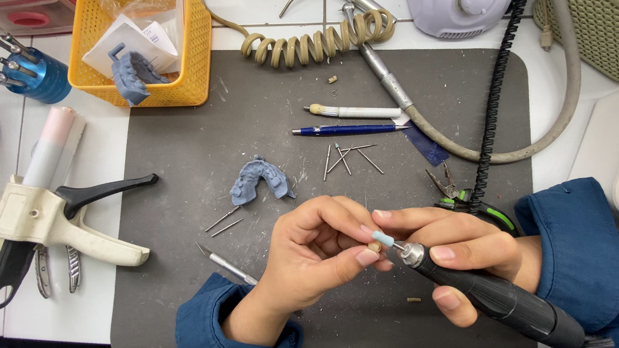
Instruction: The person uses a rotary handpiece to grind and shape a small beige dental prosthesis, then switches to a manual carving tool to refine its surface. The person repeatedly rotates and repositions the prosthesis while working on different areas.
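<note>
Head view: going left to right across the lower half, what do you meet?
Dispensing gun → scalpel → left hand → right hand → blue sleeve

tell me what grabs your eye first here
The two hands at bottom centre: the right hand holds a black handpiece whose pale blue tip meets a tiny piece pinched in the left hand. Just above, a blue-grey dental model lies on the grey mat.

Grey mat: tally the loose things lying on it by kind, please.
Blue dental model: 1
Metal pins: 7, five by the pen, two by the model
Blue pen: 1
White brush: 1
Scalpel: 1
Total: 11
</note>
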A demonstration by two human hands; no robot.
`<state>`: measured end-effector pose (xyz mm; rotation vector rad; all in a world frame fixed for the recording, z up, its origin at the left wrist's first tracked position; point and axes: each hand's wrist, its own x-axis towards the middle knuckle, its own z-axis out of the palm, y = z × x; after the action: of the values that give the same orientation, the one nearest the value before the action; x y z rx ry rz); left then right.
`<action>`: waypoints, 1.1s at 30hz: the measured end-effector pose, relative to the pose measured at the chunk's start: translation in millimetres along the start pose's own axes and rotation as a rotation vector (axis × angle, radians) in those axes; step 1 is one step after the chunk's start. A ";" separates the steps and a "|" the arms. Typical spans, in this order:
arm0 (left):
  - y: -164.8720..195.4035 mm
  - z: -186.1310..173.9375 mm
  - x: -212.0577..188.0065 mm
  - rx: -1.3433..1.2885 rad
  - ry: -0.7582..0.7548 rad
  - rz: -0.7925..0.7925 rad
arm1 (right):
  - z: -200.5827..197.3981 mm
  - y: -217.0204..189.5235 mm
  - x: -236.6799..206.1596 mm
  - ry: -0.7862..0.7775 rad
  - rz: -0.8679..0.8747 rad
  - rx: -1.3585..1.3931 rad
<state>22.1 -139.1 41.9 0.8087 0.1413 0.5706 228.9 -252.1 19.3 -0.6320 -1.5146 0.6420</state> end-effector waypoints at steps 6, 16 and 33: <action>2.1 0.2 1.0 0.026 -0.012 0.004 | 2.0 1.7 -1.3 -0.010 -0.028 -0.018; 2.1 0.3 0.3 0.031 -0.015 -0.001 | 1.6 5.1 4.7 -0.033 -0.106 -0.042; 0.2 -1.5 1.0 0.027 -0.013 0.021 | 2.4 1.5 -0.5 0.012 -0.012 0.011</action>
<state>22.3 -137.5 41.1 0.8407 0.1288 0.5844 226.5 -251.5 17.8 -0.6173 -1.5015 0.6353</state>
